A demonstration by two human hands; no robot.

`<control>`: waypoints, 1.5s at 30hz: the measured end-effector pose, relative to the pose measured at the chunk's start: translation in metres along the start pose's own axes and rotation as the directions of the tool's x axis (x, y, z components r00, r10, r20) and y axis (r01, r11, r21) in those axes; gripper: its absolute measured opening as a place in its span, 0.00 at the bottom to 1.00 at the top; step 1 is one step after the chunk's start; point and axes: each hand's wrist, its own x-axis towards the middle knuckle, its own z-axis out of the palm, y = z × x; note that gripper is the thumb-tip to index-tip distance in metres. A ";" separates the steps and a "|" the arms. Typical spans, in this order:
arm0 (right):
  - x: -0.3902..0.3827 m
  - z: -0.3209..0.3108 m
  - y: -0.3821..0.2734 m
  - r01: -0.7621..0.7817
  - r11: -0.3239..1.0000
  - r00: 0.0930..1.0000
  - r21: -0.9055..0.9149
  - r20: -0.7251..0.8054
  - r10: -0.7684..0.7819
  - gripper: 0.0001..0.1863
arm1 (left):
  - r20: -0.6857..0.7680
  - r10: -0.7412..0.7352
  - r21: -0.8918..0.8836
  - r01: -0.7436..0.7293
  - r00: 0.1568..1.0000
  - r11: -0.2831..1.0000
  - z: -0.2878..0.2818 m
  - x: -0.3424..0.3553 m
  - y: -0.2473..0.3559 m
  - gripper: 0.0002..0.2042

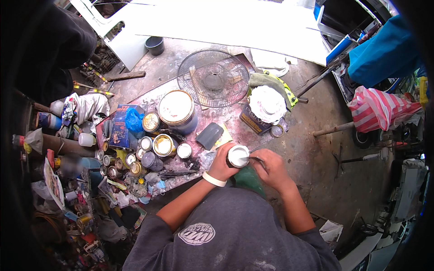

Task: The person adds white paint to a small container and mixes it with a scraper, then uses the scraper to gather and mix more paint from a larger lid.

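My left hand (220,166) is wrapped round a small open can of white paint (238,156), held upright close to my body. My right hand (272,170) is at the can's right rim, its fingers pinched together on a thin object that seems to reach into the paint. What kind of object it is I cannot make out. Just beyond the can, a dark grey curved piece (209,136) lies on a yellowish sheet (223,135). To its left stands a smaller white-topped can (184,151).
A big paint can (176,108) and several small cans crowd the paint-stained work surface. Beyond them lies a round fan grille (213,77). A white-covered container (267,105) sits on a dark box (254,120). Clutter fills the left; a white panel (235,22) spans the far side.
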 end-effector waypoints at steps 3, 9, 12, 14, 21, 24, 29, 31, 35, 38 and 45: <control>0.006 0.003 -0.002 0.042 0.999 0.995 -0.010 -0.090 -0.043 0.12 | 0.012 -0.011 -0.013 0.011 1.000 1.000 0.002 0.002 0.001 0.41; 0.001 -0.001 0.003 -0.019 1.000 1.000 -0.018 -0.015 0.019 0.12 | 0.001 -0.007 -0.024 0.007 1.000 1.000 0.001 0.002 0.000 0.40; 0.006 0.005 -0.001 0.037 0.999 0.993 0.005 -0.109 -0.036 0.12 | 0.000 0.012 -0.019 -0.012 1.000 1.000 0.003 0.004 0.001 0.41; 0.002 0.006 -0.004 0.022 0.999 1.000 0.031 -0.008 -0.021 0.12 | -0.003 0.012 -0.014 -0.012 1.000 1.000 0.002 0.004 0.001 0.41; 0.009 0.005 -0.005 0.049 0.999 0.997 -0.008 -0.062 -0.049 0.12 | 0.000 0.015 -0.019 -0.015 1.000 1.000 0.004 0.003 0.005 0.40; 0.004 0.004 -0.005 0.037 0.999 0.996 0.016 0.080 -0.038 0.12 | 0.003 0.006 -0.001 -0.006 1.000 1.000 0.001 0.001 0.005 0.39; 0.010 0.002 -0.005 0.039 0.999 0.999 -0.015 -0.027 -0.039 0.12 | 0.017 0.000 -0.013 0.000 1.000 1.000 0.000 0.003 0.005 0.39; 0.008 0.004 -0.007 0.034 0.999 0.999 0.018 -0.009 -0.034 0.12 | 0.008 -0.012 -0.029 0.012 1.000 1.000 0.000 0.003 0.006 0.39; 0.007 0.002 0.001 0.030 1.000 0.999 -0.004 -0.023 -0.030 0.12 | -0.012 0.000 -0.021 0.000 1.000 1.000 0.000 0.001 0.000 0.41; 0.010 0.003 -0.006 0.048 0.999 0.999 -0.020 -0.014 -0.048 0.12 | -0.004 0.005 -0.018 -0.005 1.000 1.000 0.002 0.002 -0.002 0.41; 0.013 -0.001 -0.003 0.040 0.999 0.998 -0.031 -0.049 -0.042 0.12 | -0.023 0.046 0.007 -0.046 0.999 0.999 0.001 0.003 0.000 0.40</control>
